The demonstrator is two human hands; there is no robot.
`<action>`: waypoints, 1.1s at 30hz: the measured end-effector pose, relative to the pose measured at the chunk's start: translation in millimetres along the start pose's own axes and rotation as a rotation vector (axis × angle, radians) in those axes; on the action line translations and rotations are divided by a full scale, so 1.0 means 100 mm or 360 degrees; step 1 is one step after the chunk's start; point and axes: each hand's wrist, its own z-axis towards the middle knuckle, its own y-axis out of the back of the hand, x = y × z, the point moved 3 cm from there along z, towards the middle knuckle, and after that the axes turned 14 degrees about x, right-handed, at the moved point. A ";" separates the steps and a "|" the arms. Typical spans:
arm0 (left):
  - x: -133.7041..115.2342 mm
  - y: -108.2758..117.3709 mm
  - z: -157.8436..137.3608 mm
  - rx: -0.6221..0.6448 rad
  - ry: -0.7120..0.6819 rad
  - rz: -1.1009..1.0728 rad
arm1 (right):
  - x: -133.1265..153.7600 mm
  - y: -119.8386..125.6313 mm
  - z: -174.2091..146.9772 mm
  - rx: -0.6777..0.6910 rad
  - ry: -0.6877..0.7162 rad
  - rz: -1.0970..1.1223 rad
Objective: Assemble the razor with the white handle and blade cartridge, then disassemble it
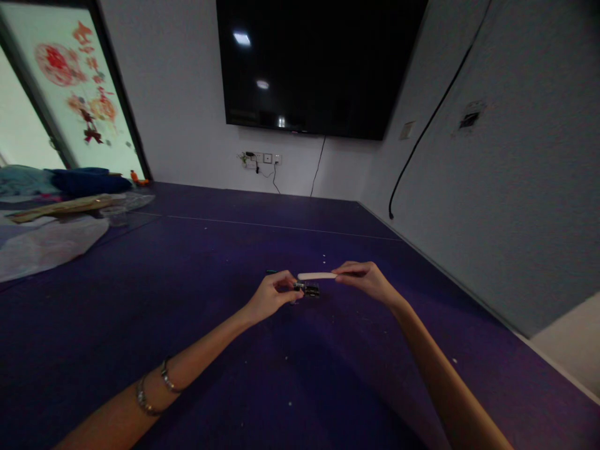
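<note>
In the head view, my left hand [268, 300] is closed in a pinch at the near end of a small dark, boxy object [311, 290] with shiny, clear-looking parts. The object is too small for me to tell its kind. My right hand [368, 280] pinches one end of a pale pink, slim stick [317, 275] with a rounded tip. The stick lies nearly level just above the dark object, its tip close to my left fingers. Whether the two touch, I cannot tell. Behind my left fingers, a short dark green piece [270, 272] is partly visible.
Both hands are over a wide dark purple surface [187, 312] dotted with small white specks. At the far left lie a white plastic bag [51, 247], a clear cup [114, 215] and blue cloth [91, 180]. A black cable [429, 119] hangs at the right wall.
</note>
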 end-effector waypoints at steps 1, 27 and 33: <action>0.01 0.00 0.00 0.0000 0.0007 0.0017 | 0.02 -0.01 0.00 0.0017 0.0005 -0.0005; 0.05 -0.04 -0.03 -0.0135 0.0064 -0.0239 | 0.17 -0.10 0.07 -0.0618 -0.0160 0.1187; 0.02 0.01 -0.05 -0.0318 0.0157 -0.0214 | 0.33 -0.43 0.10 -0.0299 -0.0395 0.1962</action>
